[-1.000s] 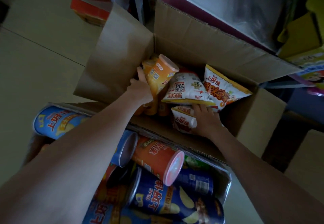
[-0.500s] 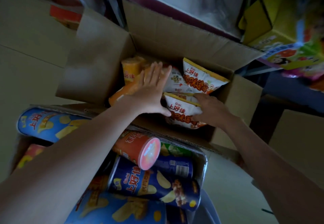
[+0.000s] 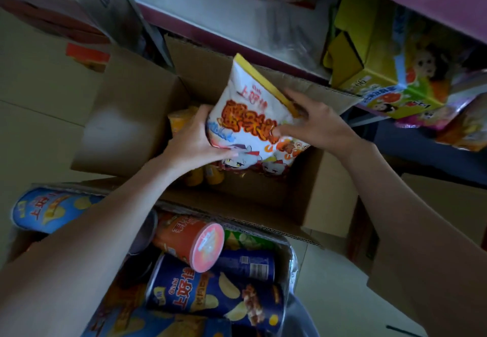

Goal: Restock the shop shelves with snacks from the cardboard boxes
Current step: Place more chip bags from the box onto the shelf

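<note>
**While Both Hands Grip a Snack Bag Over the Open Box**

While we lean over the open cardboard box (image 3: 137, 115) in the middle of the frame, we hold a white snack bag (image 3: 253, 120) above its opening with both hands. Our left hand (image 3: 195, 141) clasps the bag's lower left edge, thumb across the front and fingers wrapped behind. Our right hand (image 3: 319, 123) pinches the right side, thumb pressed onto the printed front and fingers curled near the yellow sealed strip (image 3: 261, 78). Both grips are closed on the bag.

The bag's long axis runs steeply, from the cartoon-printed end at lower centre up toward the yellow strip, which points to the upper middle of the frame and the shelf (image 3: 210, 12). It tilts a little, the top leaning left. The large orange lettering reads upside down from our view.

Beneath the bag, inside the box, we see orange tubes (image 3: 181, 120) partly hidden by our left hand. At the lower left, a second box (image 3: 290, 257) holds chip canisters lying on their sides: a light blue one (image 3: 50, 210), an orange one (image 3: 189, 239) with its pink lid facing us, and a dark blue one (image 3: 210, 294). At upper right, a yellow carton (image 3: 390, 73) sits on the shelving.
</note>
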The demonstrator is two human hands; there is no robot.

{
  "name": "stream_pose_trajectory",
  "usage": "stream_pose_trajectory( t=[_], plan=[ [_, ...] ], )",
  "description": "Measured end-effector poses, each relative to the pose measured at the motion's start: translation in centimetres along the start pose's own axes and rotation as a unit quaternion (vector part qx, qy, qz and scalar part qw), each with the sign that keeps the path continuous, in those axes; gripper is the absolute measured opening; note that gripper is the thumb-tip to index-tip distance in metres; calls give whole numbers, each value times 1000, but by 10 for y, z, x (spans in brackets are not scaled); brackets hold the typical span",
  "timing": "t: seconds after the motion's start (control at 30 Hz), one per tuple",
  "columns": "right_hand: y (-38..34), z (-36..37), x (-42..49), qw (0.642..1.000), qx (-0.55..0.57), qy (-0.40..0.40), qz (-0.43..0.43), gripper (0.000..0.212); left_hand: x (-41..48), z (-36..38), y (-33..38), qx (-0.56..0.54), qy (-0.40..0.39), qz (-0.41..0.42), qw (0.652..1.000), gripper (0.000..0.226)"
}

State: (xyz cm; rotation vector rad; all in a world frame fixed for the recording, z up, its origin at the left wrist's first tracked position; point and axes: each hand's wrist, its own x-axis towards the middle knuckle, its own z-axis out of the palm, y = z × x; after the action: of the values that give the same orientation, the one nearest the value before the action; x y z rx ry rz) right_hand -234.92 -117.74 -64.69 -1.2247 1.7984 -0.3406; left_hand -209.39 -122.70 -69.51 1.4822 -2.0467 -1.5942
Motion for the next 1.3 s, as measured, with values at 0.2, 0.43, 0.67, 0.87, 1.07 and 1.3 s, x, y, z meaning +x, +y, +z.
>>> stream_pose_trajectory(
  t=[0.2,0.43,0.67,0.87,1.07,1.3],
  plan=[
    [25,82,17,978,62,185,81,105,-13,-35,-20,-131,146,-109,975,72],
    [49,159,33,969,-219,-49,104,104,-25,-59,-57,-167,208,-151,952,84],
    [53,153,39,905,-413,-63,76,91,-30,-58,-66,-181,235,-146,944,68],
    [39,131,14,910,-407,-80,24,81,-39,-51,-38,-169,235,-124,949,72],
    [4,110,-19,900,-427,-92,-19,88,-58,-49,13,-161,266,-94,946,73],
    [-48,62,-75,919,-387,-54,-44,84,-103,-55,75,-186,307,-103,928,70]
  ],
)
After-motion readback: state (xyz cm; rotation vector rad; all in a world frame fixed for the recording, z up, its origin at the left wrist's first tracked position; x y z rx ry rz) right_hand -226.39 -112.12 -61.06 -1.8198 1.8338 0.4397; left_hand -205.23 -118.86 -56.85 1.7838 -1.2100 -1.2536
